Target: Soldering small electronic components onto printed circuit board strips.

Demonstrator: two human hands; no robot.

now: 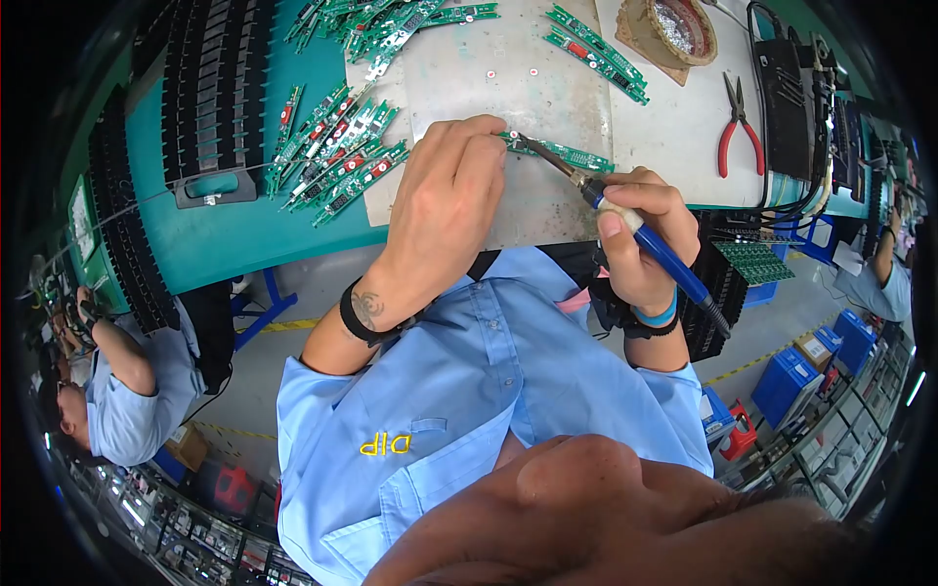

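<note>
the left hand (445,200) presses down on one end of a narrow green circuit board (572,154) lying on the worn grey mat (528,88) at the near edge of the bench (215,234), while the right hand (640,234) is closed around a blue-handled soldering iron (635,230), its tip touching the board just beside the left fingertips. judging by the heaps, the work looks midway: a pile of boards (337,156) lies by the left edge, more boards (596,39) wait at the far side, and red-handled pliers (738,132) rest untouched to the right.
</note>
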